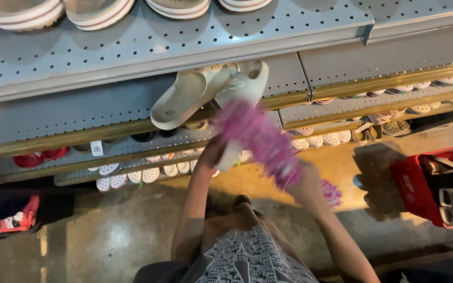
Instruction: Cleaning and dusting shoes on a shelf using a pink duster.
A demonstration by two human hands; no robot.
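My left hand (pixel 209 155) grips a pair of cream slide sandals (pixel 205 91) by their lower ends and holds them up in front of the grey metal shelf (pixel 132 47). My right hand (pixel 306 184) holds a pink fluffy duster (pixel 258 139), blurred with motion, which lies across the sandals. Both arms reach forward from my body at the bottom of the view.
Grey perforated shelves hold rows of sandals: striped ones (pixel 22 13) on top, white clogs (pixel 132 175) and more pairs (pixel 394 126) lower down. A red plastic crate (pixel 420 186) with items stands on the floor at right. A red shoe (pixel 24 217) lies at left.
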